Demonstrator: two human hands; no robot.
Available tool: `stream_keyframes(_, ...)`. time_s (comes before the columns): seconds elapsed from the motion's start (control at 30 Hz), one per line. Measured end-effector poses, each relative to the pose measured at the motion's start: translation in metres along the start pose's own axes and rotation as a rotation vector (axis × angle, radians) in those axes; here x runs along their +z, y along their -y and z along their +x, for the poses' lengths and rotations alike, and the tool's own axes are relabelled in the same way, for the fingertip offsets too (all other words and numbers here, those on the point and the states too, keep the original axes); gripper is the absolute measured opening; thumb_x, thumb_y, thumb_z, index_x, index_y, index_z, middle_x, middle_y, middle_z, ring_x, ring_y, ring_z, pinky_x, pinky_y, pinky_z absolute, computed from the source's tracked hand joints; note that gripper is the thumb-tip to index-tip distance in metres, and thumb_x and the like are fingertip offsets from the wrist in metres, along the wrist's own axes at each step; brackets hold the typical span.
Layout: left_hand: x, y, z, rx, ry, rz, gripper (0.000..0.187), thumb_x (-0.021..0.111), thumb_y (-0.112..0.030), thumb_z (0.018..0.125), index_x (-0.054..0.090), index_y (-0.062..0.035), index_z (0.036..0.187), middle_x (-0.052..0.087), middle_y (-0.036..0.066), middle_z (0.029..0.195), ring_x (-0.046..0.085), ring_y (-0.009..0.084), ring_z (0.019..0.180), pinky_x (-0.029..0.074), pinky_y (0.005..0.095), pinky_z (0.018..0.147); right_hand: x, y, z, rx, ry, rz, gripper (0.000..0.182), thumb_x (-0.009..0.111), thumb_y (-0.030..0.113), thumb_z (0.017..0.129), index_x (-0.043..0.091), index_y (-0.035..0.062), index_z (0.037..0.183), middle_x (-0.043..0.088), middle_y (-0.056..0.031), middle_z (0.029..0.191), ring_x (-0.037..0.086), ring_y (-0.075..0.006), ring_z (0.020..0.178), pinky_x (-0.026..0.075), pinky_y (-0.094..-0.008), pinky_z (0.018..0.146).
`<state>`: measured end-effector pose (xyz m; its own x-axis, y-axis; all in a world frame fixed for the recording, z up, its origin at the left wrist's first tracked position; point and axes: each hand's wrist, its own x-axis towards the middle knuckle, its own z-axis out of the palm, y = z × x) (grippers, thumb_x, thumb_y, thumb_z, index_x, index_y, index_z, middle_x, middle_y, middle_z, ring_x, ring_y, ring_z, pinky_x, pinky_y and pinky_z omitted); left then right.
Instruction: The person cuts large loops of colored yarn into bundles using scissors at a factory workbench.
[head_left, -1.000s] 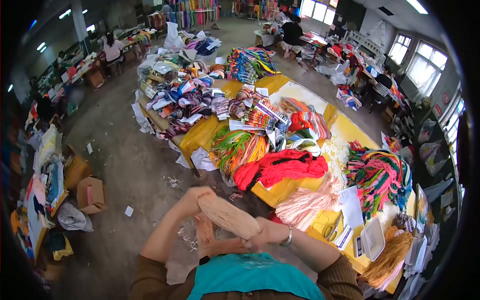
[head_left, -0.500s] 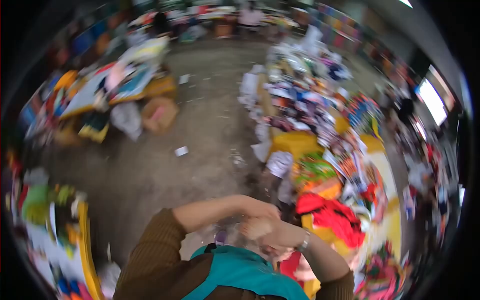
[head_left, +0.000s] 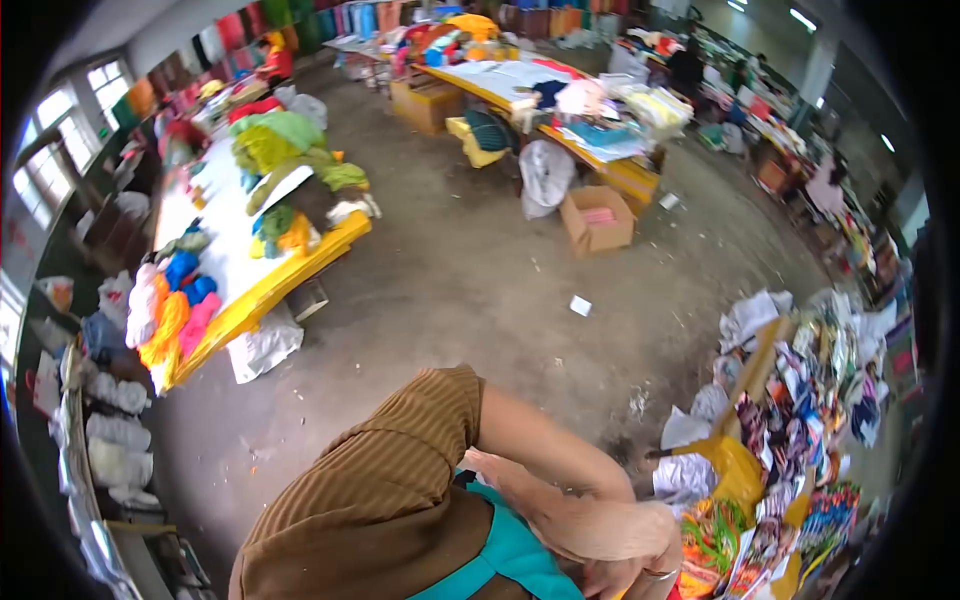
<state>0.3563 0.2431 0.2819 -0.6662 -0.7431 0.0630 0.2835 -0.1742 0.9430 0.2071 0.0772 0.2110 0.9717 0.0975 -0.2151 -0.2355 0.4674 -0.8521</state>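
The fingers of the right hand (head_left: 608, 575) are curled and close together, clamped on the lower edge of a beige skein (head_left: 590, 525). A bracelet (head_left: 657, 574) encircles the right wrist. The left hand (head_left: 620, 488) bends over the far end of the skein; its fingers are concealed, so whether they are apart or together cannot be told. The left forearm (head_left: 545, 435) crosses above the skein.

Condition of the skein: strands gathered lengthwise into one bundle; this portion is judged complete. One end extends toward the teal apron (head_left: 525, 555). No tie or label is visible; the hands may cover one. Placement on a surface is not done: the skein is suspended in front of the body, below and slightly right of the cardboard box (head_left: 598, 222), the reference item for all positions below.

Below and right of the box, near the hands, lies multicoloured yarn (head_left: 712, 540). Adjacent to it, on the side toward the box, is yellow sheeting (head_left: 738, 478). A pile of mixed skeins (head_left: 795, 400) lies farther right of the box.

Directly below the box, a white paper (head_left: 580, 305) lies on the floor. Immediately left of the box stands a white bag (head_left: 547, 178). Well left of the box, a yellow-edged table (head_left: 275, 298) carries blue yarn (head_left: 183, 272) and green yarn (head_left: 275, 140). Above and far left, a person in red (head_left: 277, 62) is visible.
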Motion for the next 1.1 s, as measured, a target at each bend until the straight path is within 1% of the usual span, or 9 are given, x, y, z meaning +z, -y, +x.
stream_keyframes(0.27, -0.012, -0.045, -0.072, 0.381, -0.583, 0.069, 0.047, 0.053, -0.046, 0.097, 0.057, -0.0082, 0.125, 0.07, 0.007, 0.109, 0.062, 0.0178, 0.098, 0.048, 0.033, 0.09, 0.013, -0.038, 0.066, 0.098, 0.097, 0.13, 0.048, 0.081, 0.001, 0.057, 0.056, -0.0017, 0.098, 0.064, -0.0133, 0.082, 0.063, -0.019, 0.064, 0.054, -0.0327, 0.067)
stream_keyframes(0.47, -0.046, -0.036, -0.103, 0.232, -1.129, 0.837, 0.056, 0.052, -0.053, 0.093, 0.054, -0.0075, 0.126, 0.069, 0.007, 0.1, 0.062, 0.0265, 0.1, 0.047, 0.0368, 0.09, 0.063, -0.024, 0.096, 0.117, 0.069, -0.118, 0.041, 0.074, -0.003, 0.063, 0.057, -0.0003, 0.1, 0.062, -0.0102, 0.081, 0.062, -0.0196, 0.065, 0.054, -0.0334, 0.067)
stream_keyframes(0.53, -0.039, -0.055, -0.116, -0.388, -1.197, 1.694, 0.047, 0.061, -0.04, 0.086, 0.058, -0.0077, 0.121, 0.069, 0.008, 0.099, 0.065, 0.0308, 0.093, 0.049, 0.0428, 0.082, 0.081, -0.012, 0.109, 0.039, -0.01, -0.396, 0.032, 0.068, -0.003, 0.07, 0.057, 0.0001, 0.1, 0.062, -0.0064, 0.082, 0.063, -0.0204, 0.068, 0.053, -0.0323, 0.067)
stream_keyframes(0.57, -0.017, -0.072, -0.107, -0.843, -1.287, 1.496, 0.04, 0.065, -0.027, 0.076, 0.066, -0.01, 0.112, 0.068, 0.004, 0.09, 0.065, 0.0274, 0.082, 0.049, 0.0452, 0.071, 0.095, -0.004, 0.113, -0.121, -0.022, -0.648, 0.028, 0.062, 0.0, 0.073, 0.056, -0.0002, 0.1, 0.063, -0.0103, 0.079, 0.065, -0.026, 0.068, 0.052, -0.0331, 0.066)
stream_keyframes(0.63, -0.021, -0.079, -0.121, -1.007, -0.689, 1.488, 0.027, 0.067, -0.024, 0.069, 0.071, -0.0165, 0.095, 0.064, 0.0, 0.083, 0.061, 0.0217, 0.074, 0.047, 0.0423, 0.063, 0.105, 0.003, 0.121, -0.223, -0.051, -0.956, 0.029, 0.061, 0.002, 0.072, 0.057, 0.0006, 0.101, 0.064, -0.0144, 0.08, 0.066, -0.0296, 0.07, 0.052, -0.0353, 0.067)
stream_keyframes(0.7, -0.033, -0.062, -0.129, -1.257, -0.758, 1.627, 0.018, 0.072, -0.026, 0.065, 0.071, -0.019, 0.082, 0.06, -0.004, 0.079, 0.057, 0.017, 0.07, 0.045, 0.0382, 0.059, 0.12, 0.009, 0.127, -0.363, -0.121, -1.462, 0.032, 0.062, 0.008, 0.069, 0.059, 0.0046, 0.1, 0.063, -0.0227, 0.08, 0.064, -0.0387, 0.076, 0.051, -0.0449, 0.067)
stream_keyframes(0.9, -0.054, 0.048, -0.148, -1.027, -0.605, 0.469, 0.02, 0.075, -0.03, 0.068, 0.065, -0.0168, 0.079, 0.059, 0.002, 0.079, 0.057, 0.0215, 0.072, 0.047, 0.0358, 0.062, 0.112, -0.006, 0.149, -0.435, 0.06, -1.871, 0.022, 0.066, 0.012, 0.067, 0.061, 0.0077, 0.087, 0.063, -0.0167, 0.076, 0.062, -0.0389, 0.072, 0.05, -0.0479, 0.066)
stream_keyframes(1.0, -0.044, 0.1, -0.135, -0.915, -0.515, -0.305, 0.023, 0.076, -0.033, 0.069, 0.062, -0.0158, 0.077, 0.059, 0.005, 0.078, 0.057, 0.0238, 0.073, 0.048, 0.0347, 0.064, 0.1, -0.006, 0.143, -0.493, 0.087, -1.707, 0.019, 0.066, 0.01, 0.068, 0.063, 0.0076, 0.086, 0.065, -0.0157, 0.081, 0.063, -0.039, 0.075, 0.05, -0.0449, 0.068)
stream_keyframes(1.1, -0.019, 0.091, -0.111, -0.609, -0.634, -0.538, 0.024, 0.076, -0.026, 0.073, 0.063, -0.011, 0.087, 0.063, 0.007, 0.084, 0.06, 0.0226, 0.077, 0.05, 0.0363, 0.067, 0.084, -0.003, 0.13, -0.492, 0.065, -1.503, 0.024, 0.067, 0.004, 0.065, 0.064, 0.0062, 0.089, 0.067, -0.0151, 0.086, 0.065, -0.0381, 0.08, 0.051, -0.0413, 0.07)
